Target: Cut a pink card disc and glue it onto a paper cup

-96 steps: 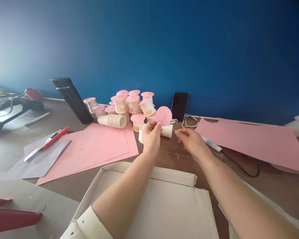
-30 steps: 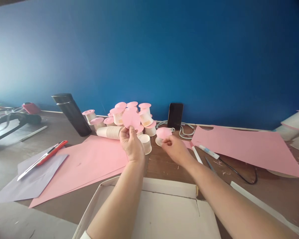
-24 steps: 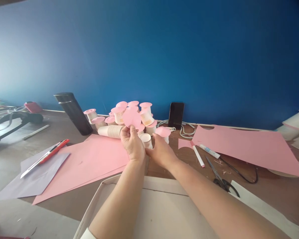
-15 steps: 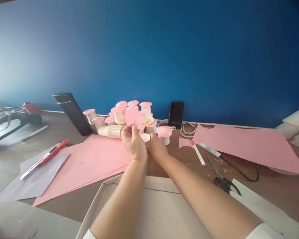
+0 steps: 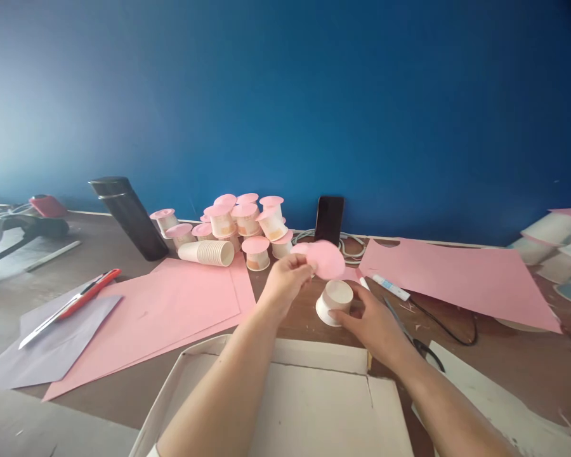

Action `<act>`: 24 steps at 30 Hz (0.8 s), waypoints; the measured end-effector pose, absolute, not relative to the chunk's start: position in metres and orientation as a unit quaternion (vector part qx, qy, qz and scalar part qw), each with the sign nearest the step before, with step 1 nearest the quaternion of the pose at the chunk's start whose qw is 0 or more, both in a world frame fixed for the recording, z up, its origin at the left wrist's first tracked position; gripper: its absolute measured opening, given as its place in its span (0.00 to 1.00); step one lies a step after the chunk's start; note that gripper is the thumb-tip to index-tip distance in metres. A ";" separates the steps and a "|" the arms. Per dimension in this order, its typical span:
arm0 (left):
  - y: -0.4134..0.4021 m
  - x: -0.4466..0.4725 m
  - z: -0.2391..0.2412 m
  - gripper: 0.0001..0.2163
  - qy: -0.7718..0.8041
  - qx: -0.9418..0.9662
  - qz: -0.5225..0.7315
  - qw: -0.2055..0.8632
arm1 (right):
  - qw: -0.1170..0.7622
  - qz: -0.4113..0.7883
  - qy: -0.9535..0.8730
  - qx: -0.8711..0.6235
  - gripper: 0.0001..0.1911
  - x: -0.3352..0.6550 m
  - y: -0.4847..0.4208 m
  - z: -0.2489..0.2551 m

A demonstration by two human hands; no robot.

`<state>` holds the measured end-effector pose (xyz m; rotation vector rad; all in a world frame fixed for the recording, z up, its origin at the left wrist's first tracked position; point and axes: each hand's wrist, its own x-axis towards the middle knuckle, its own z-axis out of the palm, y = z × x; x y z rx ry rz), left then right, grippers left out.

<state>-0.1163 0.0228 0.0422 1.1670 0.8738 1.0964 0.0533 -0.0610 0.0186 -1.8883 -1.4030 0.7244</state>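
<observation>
My left hand [image 5: 285,279] pinches a pink paper circle [image 5: 325,259] by its edge, holding it just above a small white paper cup [image 5: 334,301]. My right hand [image 5: 368,317] grips that cup from the right side, bottom up, above the brown table [image 5: 504,355]. Behind them stands a cluster of small cups capped with pink circles [image 5: 240,219], and a stack of white cups [image 5: 207,252] lies on its side beside it.
Pink paper sheets lie to the left [image 5: 171,308] and right [image 5: 457,276]. An open white cardboard box [image 5: 285,393] sits nearest me. A black bottle [image 5: 126,216], a phone [image 5: 328,219], a red utility knife [image 5: 71,304], a marker [image 5: 390,287] and scissors [image 5: 419,346] are around.
My right hand picked up a white cup and drew it nearer. My left hand carried the pink circle rightward from the cup cluster to just above that cup.
</observation>
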 end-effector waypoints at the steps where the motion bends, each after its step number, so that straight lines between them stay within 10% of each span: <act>1: 0.022 -0.115 0.040 0.10 0.384 0.522 0.411 0.641 | 0.326 0.275 -0.539 -0.727 0.31 0.056 -0.062 0.015; 19: 0.029 -0.122 0.035 0.15 0.384 0.450 0.351 0.726 | 0.410 0.340 -0.522 -0.666 0.34 0.091 -0.063 0.018; 24: 0.030 -0.136 0.048 0.12 0.494 0.552 0.309 0.596 | 0.445 0.112 -0.384 -0.802 0.20 0.143 -0.051 0.014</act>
